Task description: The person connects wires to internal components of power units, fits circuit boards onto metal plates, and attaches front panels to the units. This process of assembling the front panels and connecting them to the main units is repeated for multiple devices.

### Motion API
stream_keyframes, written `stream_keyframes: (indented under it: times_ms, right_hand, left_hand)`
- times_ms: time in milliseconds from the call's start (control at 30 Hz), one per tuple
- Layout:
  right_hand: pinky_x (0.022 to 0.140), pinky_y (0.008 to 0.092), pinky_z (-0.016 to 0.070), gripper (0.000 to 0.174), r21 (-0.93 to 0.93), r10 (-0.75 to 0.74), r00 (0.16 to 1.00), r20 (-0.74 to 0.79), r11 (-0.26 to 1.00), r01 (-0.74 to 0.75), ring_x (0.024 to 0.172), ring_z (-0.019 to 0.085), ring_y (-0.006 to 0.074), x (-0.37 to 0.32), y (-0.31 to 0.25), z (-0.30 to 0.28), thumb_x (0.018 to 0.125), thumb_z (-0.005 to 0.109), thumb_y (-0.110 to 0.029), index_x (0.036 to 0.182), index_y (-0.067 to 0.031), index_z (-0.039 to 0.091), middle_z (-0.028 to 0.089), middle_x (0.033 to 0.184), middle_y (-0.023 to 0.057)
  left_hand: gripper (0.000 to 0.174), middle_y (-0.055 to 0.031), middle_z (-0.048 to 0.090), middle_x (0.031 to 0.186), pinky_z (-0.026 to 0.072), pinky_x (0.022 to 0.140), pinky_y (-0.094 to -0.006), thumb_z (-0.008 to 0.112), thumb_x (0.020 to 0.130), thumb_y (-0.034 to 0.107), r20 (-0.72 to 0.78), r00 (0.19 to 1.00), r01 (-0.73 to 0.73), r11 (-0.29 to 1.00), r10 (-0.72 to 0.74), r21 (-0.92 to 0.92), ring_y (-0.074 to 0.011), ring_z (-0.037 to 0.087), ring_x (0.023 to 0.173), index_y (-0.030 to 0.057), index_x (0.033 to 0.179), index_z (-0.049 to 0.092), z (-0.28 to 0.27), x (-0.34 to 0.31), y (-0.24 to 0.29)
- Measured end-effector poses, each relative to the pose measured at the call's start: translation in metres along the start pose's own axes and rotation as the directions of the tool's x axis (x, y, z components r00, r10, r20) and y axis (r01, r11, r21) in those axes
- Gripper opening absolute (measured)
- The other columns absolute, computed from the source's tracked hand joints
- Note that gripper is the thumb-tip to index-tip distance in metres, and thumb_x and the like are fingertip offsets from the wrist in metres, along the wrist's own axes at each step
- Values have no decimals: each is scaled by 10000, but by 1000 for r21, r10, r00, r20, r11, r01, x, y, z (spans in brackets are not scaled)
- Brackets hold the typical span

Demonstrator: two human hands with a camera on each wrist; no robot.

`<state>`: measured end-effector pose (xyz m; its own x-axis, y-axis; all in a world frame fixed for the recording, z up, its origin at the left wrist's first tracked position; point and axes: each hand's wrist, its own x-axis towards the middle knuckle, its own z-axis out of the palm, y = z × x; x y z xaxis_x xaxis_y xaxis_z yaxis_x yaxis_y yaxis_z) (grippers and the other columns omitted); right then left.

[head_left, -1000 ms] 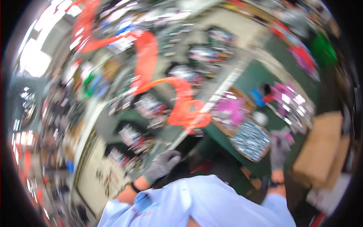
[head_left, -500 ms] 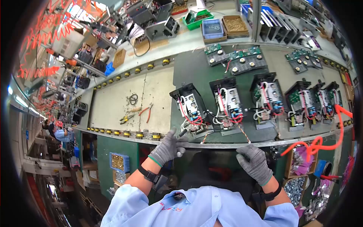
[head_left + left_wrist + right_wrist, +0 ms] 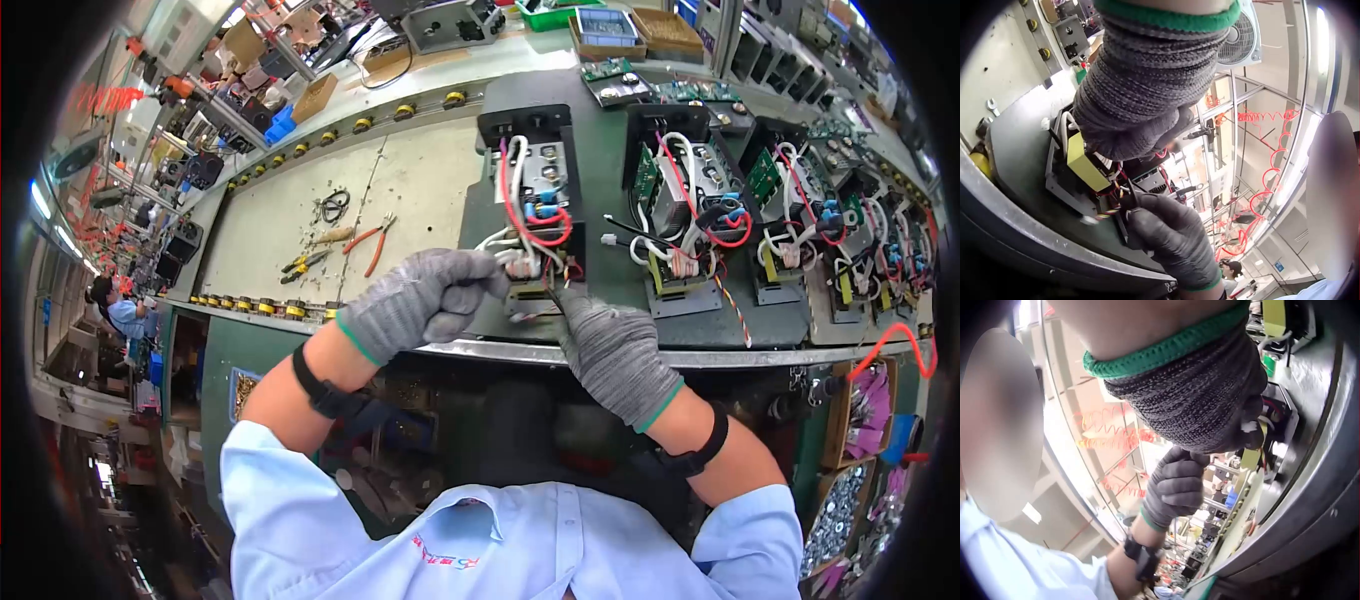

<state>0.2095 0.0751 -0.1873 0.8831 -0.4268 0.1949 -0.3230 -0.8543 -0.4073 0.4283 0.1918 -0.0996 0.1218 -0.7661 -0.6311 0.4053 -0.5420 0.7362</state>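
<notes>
Both hands wear grey knit gloves at the leftmost electronic unit, which has a black bracket, white cables and a red wire loop. My left hand has curled fingers against the unit's lower left wires; what they hold is hidden. Thumb and fingers of my right hand pinch thin dark wires at the unit's lower right. In the left wrist view, the right hand is beside a twisted coloured wire, below a yellow block. In the right wrist view, the left hand appears fist-like.
More wired units stand in a row to the right. Red-handled pliers, a yellow-and-black tool and a black cable loop lie on the left. Circuit boards are behind; an orange air hose hangs at right.
Both hands have moved up from the bench's front edge to the leftmost unit, and the right hand now pinches its wires. The view has shifted from a blurred sideways angle to the bench.
</notes>
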Motion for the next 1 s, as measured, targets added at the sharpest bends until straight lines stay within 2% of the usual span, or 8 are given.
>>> stream_keyframes:
  times_ms: [267, 333, 400, 467, 533, 733, 900, 1000]
  right_hand:
    - [748, 428, 560, 236, -50, -53, 989, -137, 998, 46, 716, 686, 357, -27, -43, 9, 970, 611, -230, 1073, -18, 613, 686, 756, 160]
    - [742, 385, 554, 255, 502, 287, 957, 30, 824, -263, 695, 693, 269, -27, -49, -6, 977, 616, -219, 1071, 18, 622, 679, 733, 149]
    - [661, 342, 526, 238, 520, 328, 944, 15, 804, -288, 627, 641, 186, -27, -59, -18, 977, 633, -206, 1072, 12, 649, 646, 697, 81]
    - [529, 273, 458, 211, 917, 433, 893, 124, 295, -270, 555, 569, 132, -16, -43, -19, 979, 631, -203, 1066, -16, 674, 595, 680, 15]
    - [450, 215, 368, 194, 897, 483, 860, 165, 290, -335, 521, 497, 76, -5, -80, -48, 975, 634, -210, 1066, -45, 682, 559, 692, -25]
    - [433, 192, 344, 187, 936, 481, 865, 146, 216, -278, 517, 449, 43, -4, -97, -45, 963, 630, -214, 1053, -59, 682, 539, 688, -33]
    - [655, 368, 518, 219, 306, 269, 958, -99, 924, -228, 677, 647, 227, -51, -30, -14, 986, 603, -187, 1076, 10, 640, 660, 775, 124]
    - [720, 433, 533, 210, -64, 99, 970, -221, 991, -116, 766, 682, 361, -52, -1, 9, 983, 595, -180, 1096, -9, 642, 691, 839, 192]
  left_hand:
    - [406, 58, 377, 530, 278, 327, -263, 524, 1051, 411, 113, 945, -266, 923, 307, -278, -97, 338, 374, 31, 971, 644, -19, 12, -49]
    - [440, 28, 471, 554, 363, 376, -273, 542, 1032, 447, 213, 920, -275, 929, 329, -248, -119, 426, 416, 22, 1002, 651, -41, 27, -56]
    - [455, -17, 548, 588, 473, 475, -288, 555, 1019, 445, 40, 549, -679, 418, 835, 603, -152, 516, 476, 8, 1090, 661, -52, 42, -56]
    - [480, -99, 655, 736, 567, 687, -360, 645, 947, 428, 88, 482, -611, 263, 872, 746, -242, 655, 688, 4, 1170, 659, -46, 40, -46]
    - [497, -173, 687, 937, 559, 853, -443, 739, 855, 401, 316, 226, -409, -205, 922, 889, -331, 683, 927, 28, 1178, 680, -36, 41, -44]
    - [427, -198, 660, 1101, 536, 896, -476, 824, 764, 397, 62, 399, -383, 105, 915, 918, -361, 661, 1039, 89, 1051, 751, -15, 55, -47]
    - [413, -196, 663, 1085, 543, 864, -467, 819, 778, 423, 123, 390, -351, 24, 913, 936, -368, 677, 977, 94, 1021, 767, -21, 68, -49]
    - [451, -197, 667, 1090, 540, 868, -467, 815, 776, 452, 150, 429, -372, 24, 891, 928, -368, 675, 986, 89, 1040, 764, -23, 69, -47]
